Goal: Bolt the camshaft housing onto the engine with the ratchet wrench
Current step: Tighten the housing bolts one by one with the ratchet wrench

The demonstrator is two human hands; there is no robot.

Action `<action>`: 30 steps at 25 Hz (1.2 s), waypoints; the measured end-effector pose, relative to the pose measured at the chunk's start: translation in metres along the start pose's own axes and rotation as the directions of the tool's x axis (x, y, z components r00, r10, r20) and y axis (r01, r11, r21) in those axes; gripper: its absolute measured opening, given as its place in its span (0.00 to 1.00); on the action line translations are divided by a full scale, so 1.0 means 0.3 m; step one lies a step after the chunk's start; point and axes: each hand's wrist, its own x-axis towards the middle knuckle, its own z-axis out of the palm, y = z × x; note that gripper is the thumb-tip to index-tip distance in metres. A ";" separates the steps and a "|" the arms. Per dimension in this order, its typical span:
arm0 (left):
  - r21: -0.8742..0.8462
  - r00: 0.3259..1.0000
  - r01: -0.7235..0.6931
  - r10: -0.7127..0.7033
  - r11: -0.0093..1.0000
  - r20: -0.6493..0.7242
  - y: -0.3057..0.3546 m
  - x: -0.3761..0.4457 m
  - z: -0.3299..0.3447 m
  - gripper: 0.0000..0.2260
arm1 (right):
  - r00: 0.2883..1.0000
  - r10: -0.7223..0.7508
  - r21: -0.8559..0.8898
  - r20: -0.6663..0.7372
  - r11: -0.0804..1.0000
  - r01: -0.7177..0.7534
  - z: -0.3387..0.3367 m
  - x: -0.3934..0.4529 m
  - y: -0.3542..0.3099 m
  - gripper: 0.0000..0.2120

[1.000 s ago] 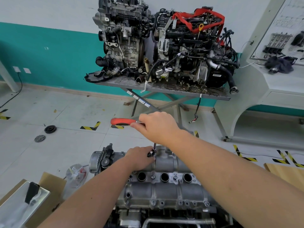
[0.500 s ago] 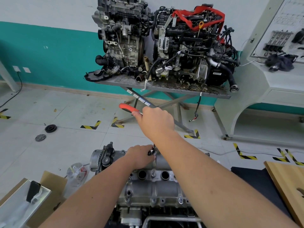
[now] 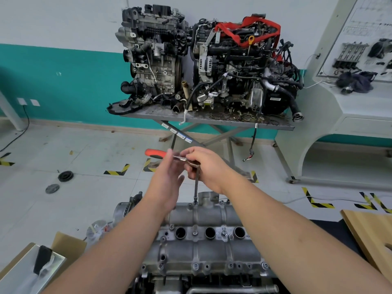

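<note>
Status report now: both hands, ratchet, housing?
Right hand grips ratchet wrench head. Left hand open beside handle. Extension on rear housing bolt. Nothing blocking.

Ratchet [image 3: 182,159]: orange-red handle with black trim, bare steel shaft. Housing [image 3: 203,247] — dull silver-grey casting, dark round bores. Floor [image 3: 84,187]: pale grey tiles, yellow-and-black striped corner marks [image 3: 117,171]. Wall [image 3: 63,81] — teal lower band, white above. Far engine [image 3: 244,66]: black and grey, red strap [image 3: 244,31], yellow dipstick ring. Board [image 3: 373,234]: light wood. Box [image 3: 63,249]: brown cardboard.
</note>
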 end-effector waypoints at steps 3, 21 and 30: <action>-0.030 0.963 0.047 -0.054 0.998 -0.264 0.028 0.025 0.086 0.17 | 0.999 0.015 0.109 -0.029 0.994 -0.012 0.009 -0.003 0.018 0.15; -0.123 0.854 0.134 -0.177 0.983 -0.489 0.077 -0.016 0.218 0.17 | 0.924 0.308 -0.069 0.225 0.951 -0.300 -0.074 0.027 -0.062 0.11; -0.283 0.820 0.002 -0.163 0.959 -0.549 0.051 -0.029 0.239 0.14 | 0.895 0.344 -0.085 0.285 0.939 -0.334 -0.052 0.055 -0.065 0.10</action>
